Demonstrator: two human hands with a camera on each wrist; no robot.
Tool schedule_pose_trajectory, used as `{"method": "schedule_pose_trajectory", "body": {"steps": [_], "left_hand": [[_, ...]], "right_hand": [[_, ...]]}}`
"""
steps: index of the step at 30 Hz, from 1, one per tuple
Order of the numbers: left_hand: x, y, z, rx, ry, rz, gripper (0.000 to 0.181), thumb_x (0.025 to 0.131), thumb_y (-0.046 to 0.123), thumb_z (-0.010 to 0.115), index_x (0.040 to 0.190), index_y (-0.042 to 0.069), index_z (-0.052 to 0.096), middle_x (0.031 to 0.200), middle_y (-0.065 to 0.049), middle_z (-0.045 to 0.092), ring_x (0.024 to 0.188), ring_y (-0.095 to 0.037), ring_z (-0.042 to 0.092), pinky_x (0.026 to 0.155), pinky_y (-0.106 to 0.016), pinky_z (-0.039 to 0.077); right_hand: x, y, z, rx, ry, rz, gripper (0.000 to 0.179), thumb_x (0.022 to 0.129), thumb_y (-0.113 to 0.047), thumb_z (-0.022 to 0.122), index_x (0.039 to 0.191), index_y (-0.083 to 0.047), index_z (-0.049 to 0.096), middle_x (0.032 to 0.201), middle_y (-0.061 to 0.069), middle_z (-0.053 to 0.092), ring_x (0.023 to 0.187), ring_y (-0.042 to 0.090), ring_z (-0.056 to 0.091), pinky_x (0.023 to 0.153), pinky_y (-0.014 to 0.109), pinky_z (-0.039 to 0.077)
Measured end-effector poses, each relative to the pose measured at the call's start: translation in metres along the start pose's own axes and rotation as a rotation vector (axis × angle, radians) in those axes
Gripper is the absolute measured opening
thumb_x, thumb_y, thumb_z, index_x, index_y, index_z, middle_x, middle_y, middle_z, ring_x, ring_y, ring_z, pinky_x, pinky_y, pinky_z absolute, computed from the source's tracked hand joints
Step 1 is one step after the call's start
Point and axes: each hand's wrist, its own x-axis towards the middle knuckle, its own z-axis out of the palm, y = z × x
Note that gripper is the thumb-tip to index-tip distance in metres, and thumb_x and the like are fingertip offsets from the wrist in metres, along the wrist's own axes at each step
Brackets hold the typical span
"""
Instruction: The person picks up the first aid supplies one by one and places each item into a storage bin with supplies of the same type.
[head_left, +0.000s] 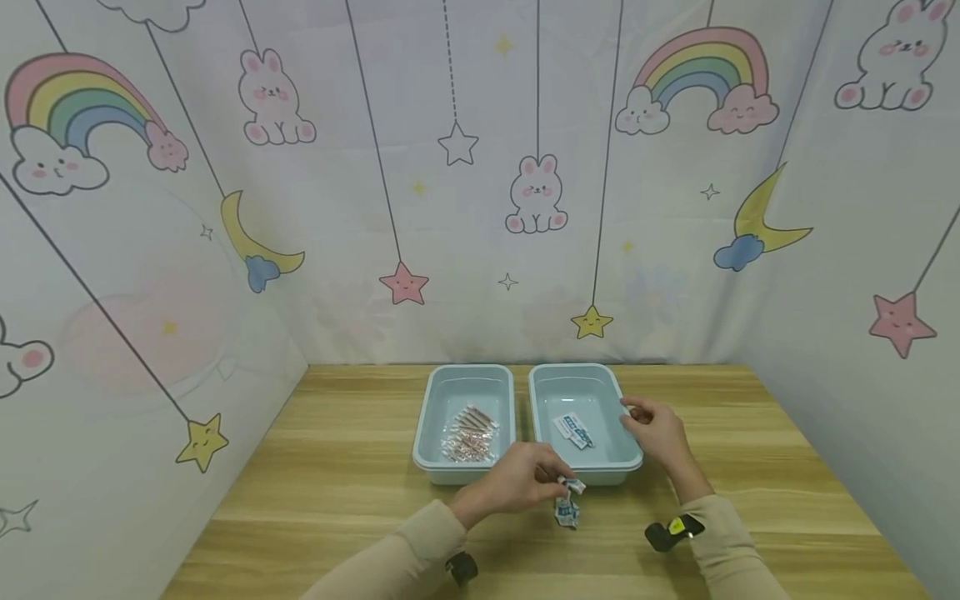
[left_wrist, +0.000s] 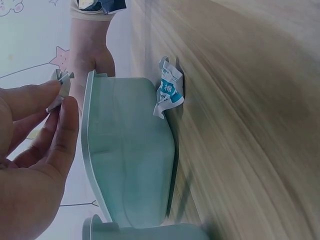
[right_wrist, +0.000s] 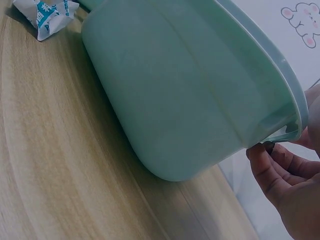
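Observation:
My left hand pinches a small crumpled white-and-blue wrapper between thumb and fingertips, over the front edge of the right-hand pale blue plastic tray. Another crumpled wrapper with blue print lies on the table just in front of that tray. The fingers of my right hand hold the tray's right rim, with the fingertips at its edge in the right wrist view. Inside this tray lie flat white-and-blue packets.
A matching tray stands close on the left, containing several thin brownish sticks in clear wrapping. Both rest on the wood-grain table. A patterned cloth backdrop encloses the back and sides.

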Motion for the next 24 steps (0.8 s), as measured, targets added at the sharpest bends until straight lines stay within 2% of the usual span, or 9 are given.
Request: {"method": "schedule_pose_trajectory", "body": {"steps": [5, 10, 24], "left_hand": [[0.0008, -0.0011, 0.0003, -0.05, 0.022, -0.033, 0.018, 0.081, 0.005, 0.077, 0.099, 0.007, 0.075, 0.092, 0.0, 0.07, 0.078, 0.004, 0.062, 0.071, -0.011, 0.053], [0.0013, -0.0007, -0.001, -0.076, 0.058, -0.032, 0.017, 0.082, 0.006, 0.077, 0.099, 0.005, 0.075, 0.091, -0.002, 0.069, 0.079, 0.003, 0.063, 0.072, -0.011, 0.053], [0.0048, -0.0028, -0.0051, -0.075, 0.112, -0.039, 0.019, 0.081, 0.006, 0.077, 0.099, 0.004, 0.074, 0.09, -0.003, 0.069, 0.076, 0.003, 0.063, 0.072, -0.013, 0.054]], "right_hand": [[0.0002, -0.0006, -0.0004, 0.002, -0.002, 0.004, 0.034, 0.09, -0.016, 0.066, 0.121, -0.003, 0.066, 0.098, 0.013, 0.068, 0.087, 0.02, 0.06, 0.074, 0.029, 0.048], [-0.0001, -0.0007, -0.0003, 0.002, -0.002, 0.004, 0.034, 0.089, -0.016, 0.066, 0.121, -0.004, 0.067, 0.098, 0.013, 0.068, 0.087, 0.02, 0.059, 0.075, 0.029, 0.048], [-0.0002, -0.0006, -0.0002, 0.0, -0.006, 0.013, 0.034, 0.09, -0.017, 0.065, 0.122, -0.004, 0.066, 0.099, 0.013, 0.067, 0.089, 0.021, 0.059, 0.074, 0.028, 0.048]]}}
